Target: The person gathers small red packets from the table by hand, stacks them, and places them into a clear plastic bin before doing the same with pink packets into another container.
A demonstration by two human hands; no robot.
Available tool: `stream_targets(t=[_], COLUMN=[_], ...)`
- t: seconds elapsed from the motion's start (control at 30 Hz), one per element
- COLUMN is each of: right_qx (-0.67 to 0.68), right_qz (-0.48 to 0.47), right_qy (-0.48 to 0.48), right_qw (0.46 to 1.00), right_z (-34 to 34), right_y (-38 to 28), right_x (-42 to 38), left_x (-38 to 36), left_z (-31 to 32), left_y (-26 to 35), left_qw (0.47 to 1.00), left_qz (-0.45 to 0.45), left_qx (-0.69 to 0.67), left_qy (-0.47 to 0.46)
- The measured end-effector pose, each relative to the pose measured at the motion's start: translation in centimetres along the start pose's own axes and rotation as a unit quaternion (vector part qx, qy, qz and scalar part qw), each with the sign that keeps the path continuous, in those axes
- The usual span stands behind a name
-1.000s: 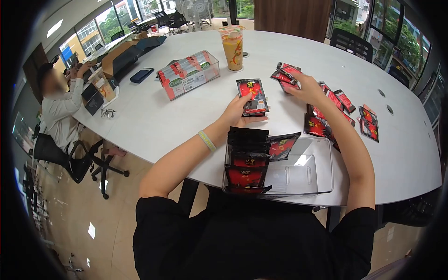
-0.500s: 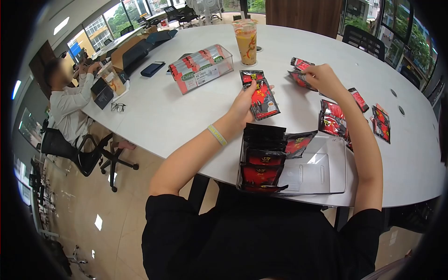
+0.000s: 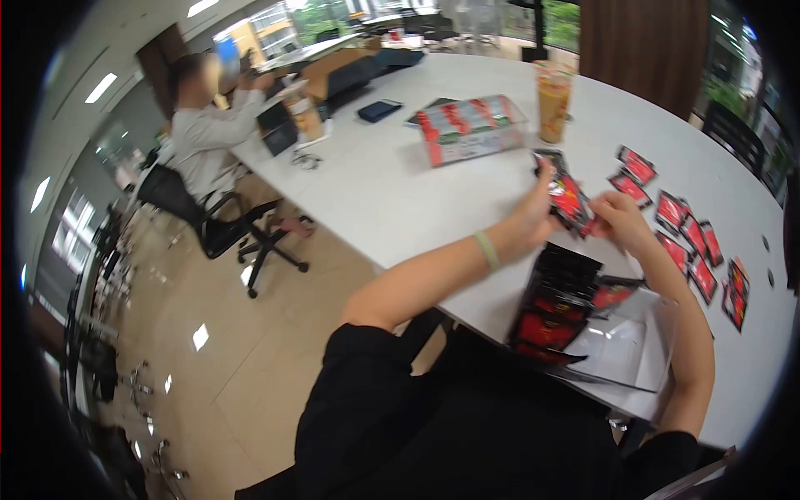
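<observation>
I see the left hand (image 3: 533,210) closed around a few black-and-red sachets (image 3: 568,198), thumb on top, held above the table (image 3: 442,212) beyond the clear container (image 3: 673,332). The right hand (image 3: 623,223) is just beside it, at the near right end of those sachets, fingers bent together; motion blur there means I cannot tell whether they pinch one.

Nearer to me, the container sits at the table's near edge, a row of packed sachets (image 3: 550,312) standing in its left part and one tilted sachet (image 3: 615,294) leaning to the right of them. Loose sachets (image 3: 670,210) lie scattered to the right of the hands, some overlapping. On the far side I have a drink cup (image 3: 553,107), with a box of red-and-white packets (image 3: 472,137) to its left. Farther left, a person (image 3: 208,142) sits on an office chair (image 3: 179,200).
</observation>
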State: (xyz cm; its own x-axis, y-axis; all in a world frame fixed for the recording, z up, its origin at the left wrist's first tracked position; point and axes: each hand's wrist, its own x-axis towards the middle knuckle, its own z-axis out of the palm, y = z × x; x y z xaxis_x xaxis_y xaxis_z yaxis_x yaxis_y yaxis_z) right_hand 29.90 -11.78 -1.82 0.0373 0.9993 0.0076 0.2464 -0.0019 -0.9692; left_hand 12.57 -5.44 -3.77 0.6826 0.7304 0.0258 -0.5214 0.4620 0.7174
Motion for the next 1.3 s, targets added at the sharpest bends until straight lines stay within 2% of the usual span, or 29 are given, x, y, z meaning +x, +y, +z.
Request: stream_targets(t=[0.07, 0.13, 0.2, 0.27, 0.33, 0.37, 0.43, 0.47, 0.53, 0.6, 0.67, 0.77, 0.8, 0.87, 0.9, 1.03, 1.13, 1.2, 1.27, 1.3], right_qx=[0.019, 0.018, 0.032, 0.021, -0.154, -0.329, -0.309, -0.309, -0.413, -0.501, -0.501, -0.457, -0.458, -0.397, -0.381, -0.389, -0.416, -0.441, -0.471, -0.415], right_qz=[0.011, 0.005, 0.000, -0.003, -0.058, -0.127, -0.303, -0.329, -0.400, -0.394, -0.420, -0.419, -0.419, -0.366, -0.362, -0.397, -0.385, -0.370, -0.403, -0.405], right_qy=[-0.010, -0.015, -0.001, 0.005, 0.006, 0.046, 0.121, 0.056, 0.000, 0.001, 0.005, 0.011, 0.013, 0.004, 0.009, 0.009, 0.037, 0.038, 0.025, 0.003], right_qw=[1.000, 1.000, 0.999, 1.000, 0.986, 0.934, 0.893, 0.891, 0.818, 0.770, 0.756, 0.784, 0.784, 0.842, 0.851, 0.831, 0.823, 0.817, 0.784, 0.815], right_z=[0.0, -0.1, -0.2, -0.4, -1.3, -2.1, -0.1, -0.6, -0.6, 0.4, 1.1, 1.4, 1.2, 1.2, 1.4, 1.5, 2.2, 2.0, 1.3, 0.9], right_y=[-0.7, -0.7, -0.8, -0.5, 0.3, 0.5, -2.1, -2.7, -3.3, -3.8, -3.2, -2.6, -2.8, -3.2, -3.3, -2.8, -2.9, -2.8, -1.9, -1.7], right_x=[-0.4, -0.5, -0.5, -0.1, 0.8, 1.0, -1.3, -1.6, -1.8, -2.1, -1.8, -1.5, -1.6, -1.7, -1.8, -1.6, -2.0, -1.9, -1.2, -0.9], left_x=[-0.5, 0.5, -0.3, -0.9, -0.8, -0.8, -0.5, -0.1, -0.5, -0.4, -0.5, 0.2, -0.3, -1.7, -2.2, -1.7, -1.6, -1.4, -0.6, -0.6], left_z=[0.7, 0.1, 0.6, 1.1, 1.3, 1.1, 1.1, 0.5, 0.8, 0.4, 0.7, -0.3, 0.3, 1.5, 1.9, 0.4, 0.1, 0.4, 0.4, 0.4], left_y=[0.2, -0.7, -0.6, -0.3, -0.4, -0.4, -0.2, -0.5, -0.4, -0.7, -1.0, -1.4, -0.8, 0.4, 0.8, 0.9, 1.2, 0.3, -0.6, -0.3], left_qw=[1.000, 0.996, 0.996, 0.995, 0.997, 0.998, 0.999, 0.999, 0.997, 0.992, 0.990, 0.987, 0.988, 0.984, 0.988, 0.985, 0.974, 0.975, 0.978, 0.979], left_qz=[-0.011, 0.020, 0.048, 0.007, 0.005, 0.005, -0.011, -0.028, -0.020, -0.026, -0.021, -0.048, -0.064, -0.094, -0.091, -0.098, -0.132, -0.110, -0.120, -0.124], left_qx=[0.006, 0.010, 0.045, 0.097, 0.071, 0.065, 0.048, 0.039, 0.072, 0.119, 0.130, 0.122, 0.081, -0.002, 0.014, 0.020, 0.059, 0.092, 0.031, 0.086], left_qy=[-0.008, -0.084, -0.064, -0.022, -0.012, 0.008, 0.023, 0.005, 0.007, -0.023, -0.050, -0.090, -0.113, -0.150, -0.126, -0.140, -0.172, -0.171, -0.166, -0.134])
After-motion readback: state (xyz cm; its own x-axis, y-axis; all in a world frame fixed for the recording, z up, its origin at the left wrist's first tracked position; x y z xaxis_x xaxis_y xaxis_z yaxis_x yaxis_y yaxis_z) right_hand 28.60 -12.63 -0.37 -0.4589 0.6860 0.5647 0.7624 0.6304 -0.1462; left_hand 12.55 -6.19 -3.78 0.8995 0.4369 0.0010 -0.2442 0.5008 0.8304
